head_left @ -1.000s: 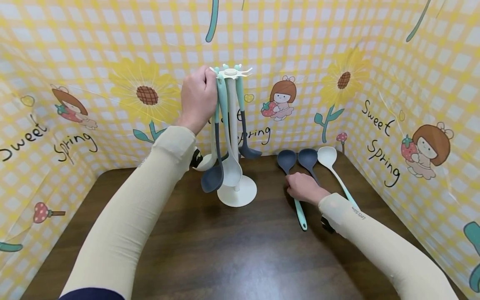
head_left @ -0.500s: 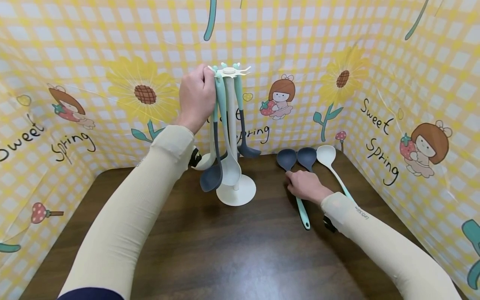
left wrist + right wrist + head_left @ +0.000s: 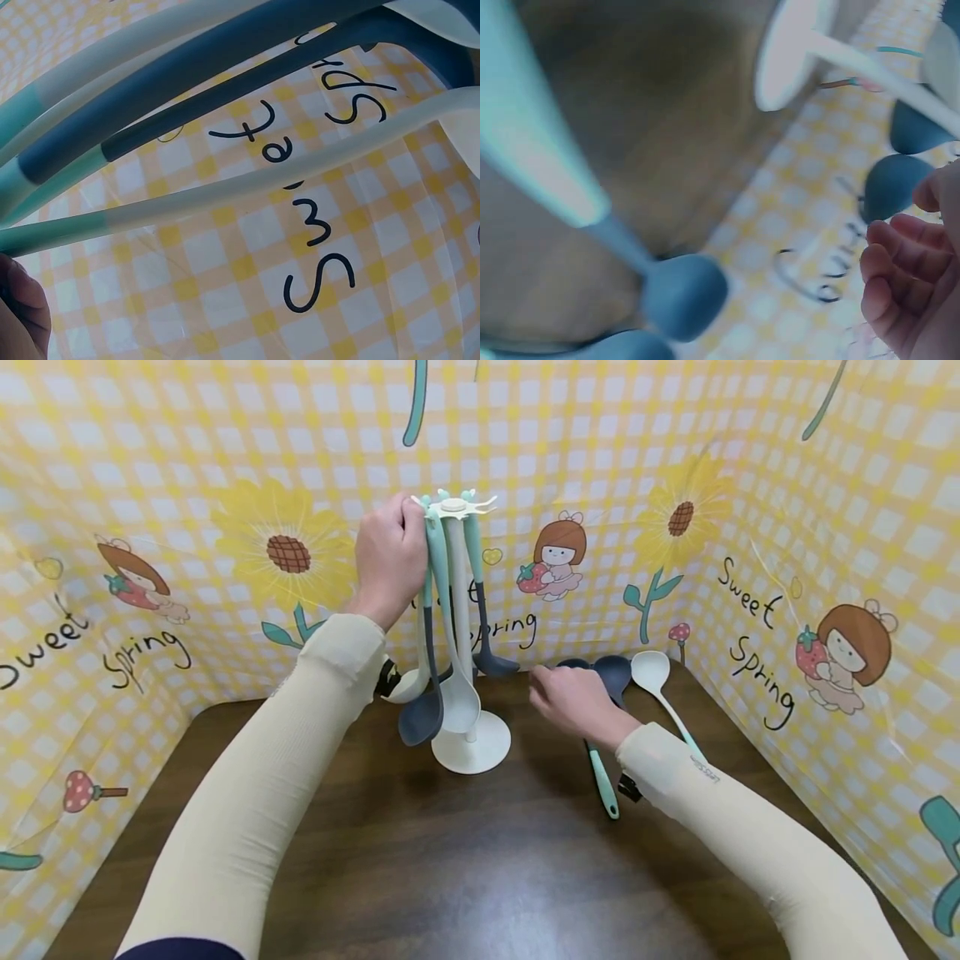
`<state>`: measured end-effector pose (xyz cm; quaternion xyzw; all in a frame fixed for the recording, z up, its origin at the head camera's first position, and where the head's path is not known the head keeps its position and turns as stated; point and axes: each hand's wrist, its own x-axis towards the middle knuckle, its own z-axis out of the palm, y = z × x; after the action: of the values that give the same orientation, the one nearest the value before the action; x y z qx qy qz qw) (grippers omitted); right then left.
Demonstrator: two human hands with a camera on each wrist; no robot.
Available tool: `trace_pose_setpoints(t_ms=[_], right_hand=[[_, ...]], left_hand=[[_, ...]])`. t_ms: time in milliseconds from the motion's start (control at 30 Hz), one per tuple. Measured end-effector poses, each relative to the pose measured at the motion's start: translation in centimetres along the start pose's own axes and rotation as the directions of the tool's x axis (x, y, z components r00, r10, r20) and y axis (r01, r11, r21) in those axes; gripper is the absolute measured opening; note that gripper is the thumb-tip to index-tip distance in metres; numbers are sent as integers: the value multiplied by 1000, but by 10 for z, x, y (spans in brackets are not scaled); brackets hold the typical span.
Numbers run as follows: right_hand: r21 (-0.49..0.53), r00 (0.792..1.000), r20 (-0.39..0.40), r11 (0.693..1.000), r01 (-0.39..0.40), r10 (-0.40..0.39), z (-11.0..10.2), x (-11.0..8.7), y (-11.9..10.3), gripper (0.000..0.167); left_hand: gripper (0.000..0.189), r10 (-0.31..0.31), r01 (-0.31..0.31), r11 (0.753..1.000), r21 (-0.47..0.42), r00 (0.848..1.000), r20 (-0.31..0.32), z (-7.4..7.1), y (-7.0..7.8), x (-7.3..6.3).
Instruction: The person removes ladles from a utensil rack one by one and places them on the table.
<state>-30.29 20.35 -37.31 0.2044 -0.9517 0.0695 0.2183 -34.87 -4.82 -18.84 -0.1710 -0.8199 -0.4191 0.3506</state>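
Note:
In the head view, my left hand grips the top of a white utensil rack at its left hooks, its fingertips hidden. A dark ladle, a white spoon-like utensil and other teal-handled utensils hang from the rack. A white ladle's stem crosses the left wrist view. My right hand hovers right of the rack, with loosely bent fingers and nothing held. Below it on the table lies a dark ladle with a teal handle, its bowl partly covered by the hand.
A second dark ladle and a white ladle lie to the right on the brown wooden table. A checked, printed cloth encloses the back and sides.
My right hand has let go of the nearest dark ladle on the table and moved up and left towards the rack. The left hand stays at the rack's top.

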Motion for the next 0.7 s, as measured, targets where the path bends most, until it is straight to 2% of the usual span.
trace_pose_setpoints(t_ms=[200,433,567,700], right_hand=[[101,998,-44,994,-39,44,-17,37,-27,32],[202,995,-31,975,-89,97,-23,69,-42,47],[274,990,-10,953,-130,138,-24,80,-46,41],[354,989,-34,927,-122,143,-26,87,-48,26]], left_hand=[[39,-12,12,1000,4,1000,-2,-3,-3,-2],[39,-4,4,1000,10,1000,-14,-2,-3,-2],[39,-3,3,1000,11,1000,-3,-1,-1,-2],[39,0,0,1000,8,1000,-2,0,1,-1]])
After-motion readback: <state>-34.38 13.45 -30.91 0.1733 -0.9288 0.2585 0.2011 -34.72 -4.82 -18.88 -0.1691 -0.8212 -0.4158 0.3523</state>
